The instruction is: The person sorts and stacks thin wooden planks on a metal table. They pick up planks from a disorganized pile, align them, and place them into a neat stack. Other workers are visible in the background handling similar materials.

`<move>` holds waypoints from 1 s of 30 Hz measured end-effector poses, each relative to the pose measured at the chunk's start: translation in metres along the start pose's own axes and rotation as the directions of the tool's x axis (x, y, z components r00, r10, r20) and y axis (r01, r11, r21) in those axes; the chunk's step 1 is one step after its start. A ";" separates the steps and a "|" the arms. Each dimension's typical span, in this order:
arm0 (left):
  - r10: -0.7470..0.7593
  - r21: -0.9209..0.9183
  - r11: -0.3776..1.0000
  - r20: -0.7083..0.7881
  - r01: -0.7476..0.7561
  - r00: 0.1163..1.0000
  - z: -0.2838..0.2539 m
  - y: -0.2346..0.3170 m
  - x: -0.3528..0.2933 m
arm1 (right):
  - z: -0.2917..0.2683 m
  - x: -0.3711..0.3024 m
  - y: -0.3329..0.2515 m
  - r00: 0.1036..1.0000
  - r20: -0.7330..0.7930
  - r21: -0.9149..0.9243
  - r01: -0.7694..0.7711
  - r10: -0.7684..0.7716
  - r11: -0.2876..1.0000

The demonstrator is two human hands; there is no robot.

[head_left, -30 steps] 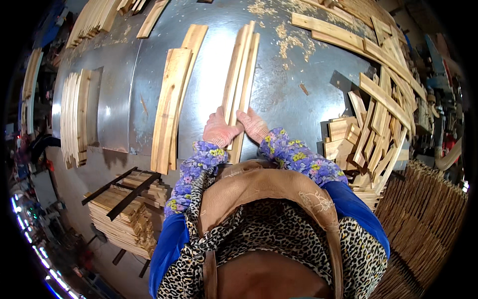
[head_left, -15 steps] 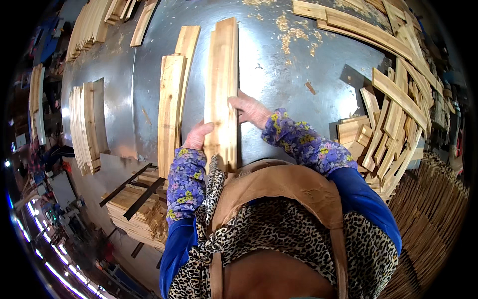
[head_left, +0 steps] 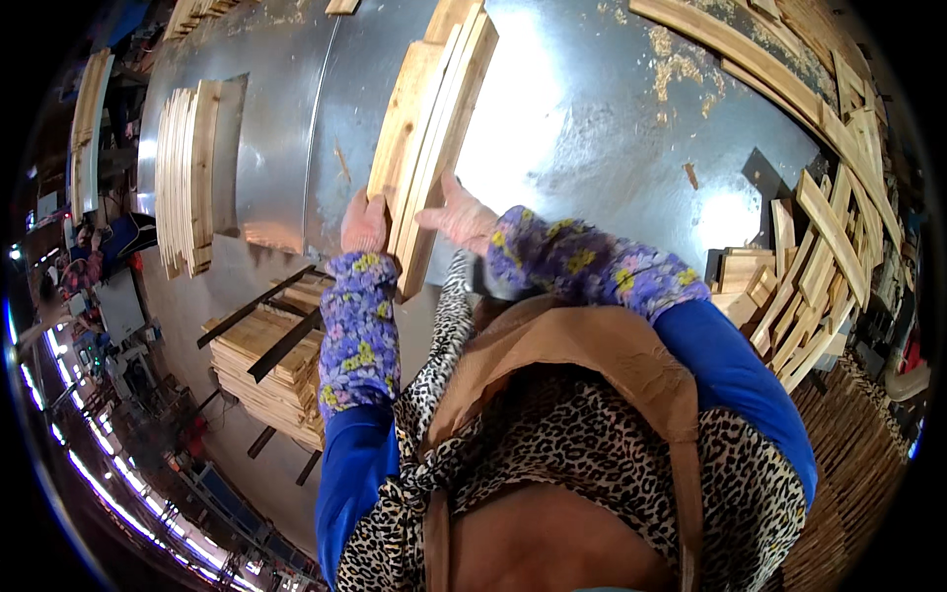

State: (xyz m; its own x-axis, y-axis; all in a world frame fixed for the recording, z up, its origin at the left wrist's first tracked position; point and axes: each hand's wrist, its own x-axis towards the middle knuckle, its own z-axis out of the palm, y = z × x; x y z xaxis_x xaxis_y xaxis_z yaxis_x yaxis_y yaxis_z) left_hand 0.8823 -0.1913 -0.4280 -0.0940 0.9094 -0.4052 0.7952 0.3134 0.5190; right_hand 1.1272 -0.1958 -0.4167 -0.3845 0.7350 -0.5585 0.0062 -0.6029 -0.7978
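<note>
Several light wooden boards (head_left: 434, 138) stand side by side in a narrow bundle over the near edge of the metal table, tilted so their far ends lean right. My left hand (head_left: 365, 223) grips the bundle's left side near its close end. Against the outer board on the right, my right hand (head_left: 460, 216) presses with its thumb and fingers, part of them hidden behind the wood. Both forearms wear purple flowered sleeves.
A row of upright boards (head_left: 185, 178) stands on the table's left. Below it, a stack of short boards (head_left: 261, 360) rests by dark metal bars (head_left: 286, 345). Loose boards (head_left: 824, 257) lie heaped at right. Wood shavings (head_left: 676, 74) dot the metal table (head_left: 592, 148).
The boards my hands held have come left against the other boards, and they now form one tilted bundle. My left hand has moved left and up. The view has shifted.
</note>
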 end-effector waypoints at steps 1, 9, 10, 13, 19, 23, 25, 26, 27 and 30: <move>-0.074 -0.239 0.968 0.035 0.080 0.997 0.001 -0.001 0.003 | -0.004 0.003 0.001 0.993 -0.077 -0.351 -0.109 0.087 0.930; 0.061 -0.143 0.985 -0.256 -0.100 0.965 -0.003 -0.005 0.019 | -0.159 -0.092 0.036 0.951 -0.299 -0.256 -0.005 -0.074 0.967; -0.065 -0.452 0.886 -0.350 -0.108 0.934 -0.003 0.034 0.011 | -0.187 -0.118 0.040 0.900 -0.425 -0.253 -0.011 -0.101 0.967; 0.129 -0.247 0.943 -0.342 -0.222 0.931 0.005 0.074 0.011 | -0.299 -0.217 0.084 0.445 -0.777 -0.531 -0.084 -0.445 0.843; 0.474 -0.342 0.808 -0.108 -0.480 0.874 0.191 0.284 0.005 | -0.492 -0.498 0.083 -0.182 -0.950 -0.083 -0.638 -0.255 0.766; 0.633 -0.402 0.749 0.203 -0.526 0.747 0.301 0.409 -0.061 | -0.536 -0.565 0.102 -0.140 -0.975 0.221 -0.633 0.172 0.742; 0.702 -0.488 0.696 0.307 -0.527 0.643 0.354 0.474 -0.092 | -0.558 -0.573 0.103 -0.042 -0.975 0.184 -0.706 0.218 0.684; 0.715 -0.387 0.699 0.352 -0.601 0.605 0.378 0.505 -0.104 | -0.575 -0.569 0.095 0.008 -0.967 0.159 -0.763 0.256 0.626; 0.704 -0.297 0.690 0.486 -0.660 0.517 0.396 0.538 -0.116 | -0.584 -0.570 0.098 0.038 -0.949 0.152 -0.815 0.312 0.560; 0.580 -0.396 0.767 0.765 -0.505 0.281 0.478 0.579 -0.126 | -0.630 -0.569 0.116 0.070 -0.907 0.202 -0.792 0.415 0.576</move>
State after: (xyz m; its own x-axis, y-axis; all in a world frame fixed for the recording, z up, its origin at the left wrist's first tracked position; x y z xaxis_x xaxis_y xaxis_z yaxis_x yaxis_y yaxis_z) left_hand 1.6409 -0.2550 -0.4368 0.8928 0.2276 -0.3888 0.4203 -0.1105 0.9006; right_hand 1.9281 -0.4888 -0.3351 0.8134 0.0826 -0.5758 0.1212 -0.9922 0.0288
